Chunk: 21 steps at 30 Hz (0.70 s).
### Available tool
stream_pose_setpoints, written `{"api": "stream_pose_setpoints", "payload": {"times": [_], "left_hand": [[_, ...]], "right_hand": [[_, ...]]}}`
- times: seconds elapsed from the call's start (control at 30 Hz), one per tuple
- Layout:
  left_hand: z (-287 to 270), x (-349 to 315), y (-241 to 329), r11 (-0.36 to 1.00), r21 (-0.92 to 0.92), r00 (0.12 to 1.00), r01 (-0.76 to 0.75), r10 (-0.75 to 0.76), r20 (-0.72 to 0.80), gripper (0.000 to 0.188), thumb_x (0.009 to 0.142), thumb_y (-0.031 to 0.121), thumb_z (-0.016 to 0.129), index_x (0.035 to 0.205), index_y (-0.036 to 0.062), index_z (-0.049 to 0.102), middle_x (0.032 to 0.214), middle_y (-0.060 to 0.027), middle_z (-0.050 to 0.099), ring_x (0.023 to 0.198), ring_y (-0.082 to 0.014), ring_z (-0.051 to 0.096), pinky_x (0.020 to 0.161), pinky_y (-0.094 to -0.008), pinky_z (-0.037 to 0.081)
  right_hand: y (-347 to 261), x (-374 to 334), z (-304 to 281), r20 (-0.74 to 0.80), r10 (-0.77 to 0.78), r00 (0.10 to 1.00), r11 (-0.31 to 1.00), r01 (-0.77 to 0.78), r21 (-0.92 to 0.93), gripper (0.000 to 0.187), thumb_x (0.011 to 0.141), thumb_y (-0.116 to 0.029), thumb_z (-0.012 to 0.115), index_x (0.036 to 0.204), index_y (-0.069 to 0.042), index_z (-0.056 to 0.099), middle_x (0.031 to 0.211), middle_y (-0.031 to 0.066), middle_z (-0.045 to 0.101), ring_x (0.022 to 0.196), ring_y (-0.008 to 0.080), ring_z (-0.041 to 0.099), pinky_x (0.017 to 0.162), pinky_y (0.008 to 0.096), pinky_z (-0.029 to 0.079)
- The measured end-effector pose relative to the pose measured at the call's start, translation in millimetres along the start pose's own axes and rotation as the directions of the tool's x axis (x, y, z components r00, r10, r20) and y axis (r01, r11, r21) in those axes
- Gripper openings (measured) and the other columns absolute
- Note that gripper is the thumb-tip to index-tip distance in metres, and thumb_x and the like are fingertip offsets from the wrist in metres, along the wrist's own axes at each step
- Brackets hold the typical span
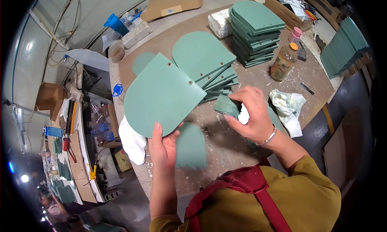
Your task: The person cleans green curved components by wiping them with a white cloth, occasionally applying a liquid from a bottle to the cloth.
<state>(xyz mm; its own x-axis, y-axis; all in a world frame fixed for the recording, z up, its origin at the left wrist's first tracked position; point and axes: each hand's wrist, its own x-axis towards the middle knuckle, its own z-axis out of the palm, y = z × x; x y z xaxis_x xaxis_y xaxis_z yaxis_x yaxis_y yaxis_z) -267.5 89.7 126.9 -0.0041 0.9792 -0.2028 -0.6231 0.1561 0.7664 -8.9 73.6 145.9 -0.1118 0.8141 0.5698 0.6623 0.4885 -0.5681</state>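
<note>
While the left hand pinches a flat green arch-shaped panel by its near edge, the right hand grips a small green sanding block just right of it.

Pretty evenly lit overall, soft light from above, so the workbench only gets faint shadows under the green panels. Heavy fisheye bend though: straight edges curl hard toward the rim, and there's black vignette all around (thickest at 3 and 9 o'clock). A small lamp glare blows out near 8 o'clock. Centre is reasonably sharp; stuff toward 7 to 9 o'clock goes dim, squashed and mushy.
</note>
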Motion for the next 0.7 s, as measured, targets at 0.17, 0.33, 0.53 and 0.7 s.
{"api": "stream_pose_setpoints", "payload": {"times": [0.17, 0.33, 0.53, 0.7], "left_hand": [[5.6, -20.9, -7.7, 0.995, 0.093, 0.999, -0.033, 0.033, 0.008, 0.038, 0.100, 0.021, 0.046, 0.132, 0.0012, 0.042, 0.117, -0.0120, 0.061, 0.096, -0.0267, 0.066, 0.067, -0.0256, 0.054], [10.7, -32.1, -19.4, 0.995, 0.096, 0.999, -0.038, 0.037, 0.009, 0.038, 0.100, 0.022, 0.047, 0.132, 0.0015, 0.043, 0.119, -0.0110, 0.061, 0.097, -0.0271, 0.066, 0.065, -0.0251, 0.052], [2.9, -37.6, -28.1, 0.995, 0.093, 0.999, -0.041, 0.038, 0.029, 0.037, 0.099, 0.018, 0.047, 0.134, 0.0088, 0.040, 0.123, -0.0083, 0.056, 0.102, -0.0229, 0.062, 0.068, -0.0300, 0.052], [0.6, -37.7, -31.1, 0.997, 0.066, 0.999, -0.042, 0.039, 0.036, 0.036, 0.099, 0.017, 0.048, 0.133, 0.0097, 0.041, 0.123, -0.0064, 0.055, 0.103, -0.0193, 0.059, 0.066, -0.0298, 0.052]], "right_hand": [[-10.7, -3.0, 0.3, -0.043, -0.069, 0.997, 0.993, 0.065, -0.101, 0.042, 0.068, -0.019, 0.075, 0.103, -0.004, 0.058, 0.095, 0.0084, 0.056, 0.091, 0.0262, 0.055, 0.088, 0.0405, 0.035], [-19.4, -9.0, 0.3, -0.055, -0.098, 0.994, 0.986, 0.089, -0.142, 0.043, 0.067, -0.021, 0.076, 0.102, -0.005, 0.058, 0.095, 0.0085, 0.054, 0.090, 0.0266, 0.054, 0.090, 0.0423, 0.036], [-6.1, -14.9, -5.3, -0.067, 0.021, 0.998, 0.979, -0.034, -0.202, 0.040, 0.068, -0.022, 0.075, 0.100, -0.005, 0.058, 0.094, 0.0094, 0.054, 0.090, 0.0278, 0.054, 0.088, 0.0410, 0.037], [-14.0, -13.9, -4.5, -0.052, -0.027, 0.998, 0.984, 0.017, -0.175, 0.041, 0.068, -0.022, 0.075, 0.100, -0.005, 0.056, 0.095, 0.0099, 0.054, 0.089, 0.0283, 0.054, 0.086, 0.0407, 0.037]]}}
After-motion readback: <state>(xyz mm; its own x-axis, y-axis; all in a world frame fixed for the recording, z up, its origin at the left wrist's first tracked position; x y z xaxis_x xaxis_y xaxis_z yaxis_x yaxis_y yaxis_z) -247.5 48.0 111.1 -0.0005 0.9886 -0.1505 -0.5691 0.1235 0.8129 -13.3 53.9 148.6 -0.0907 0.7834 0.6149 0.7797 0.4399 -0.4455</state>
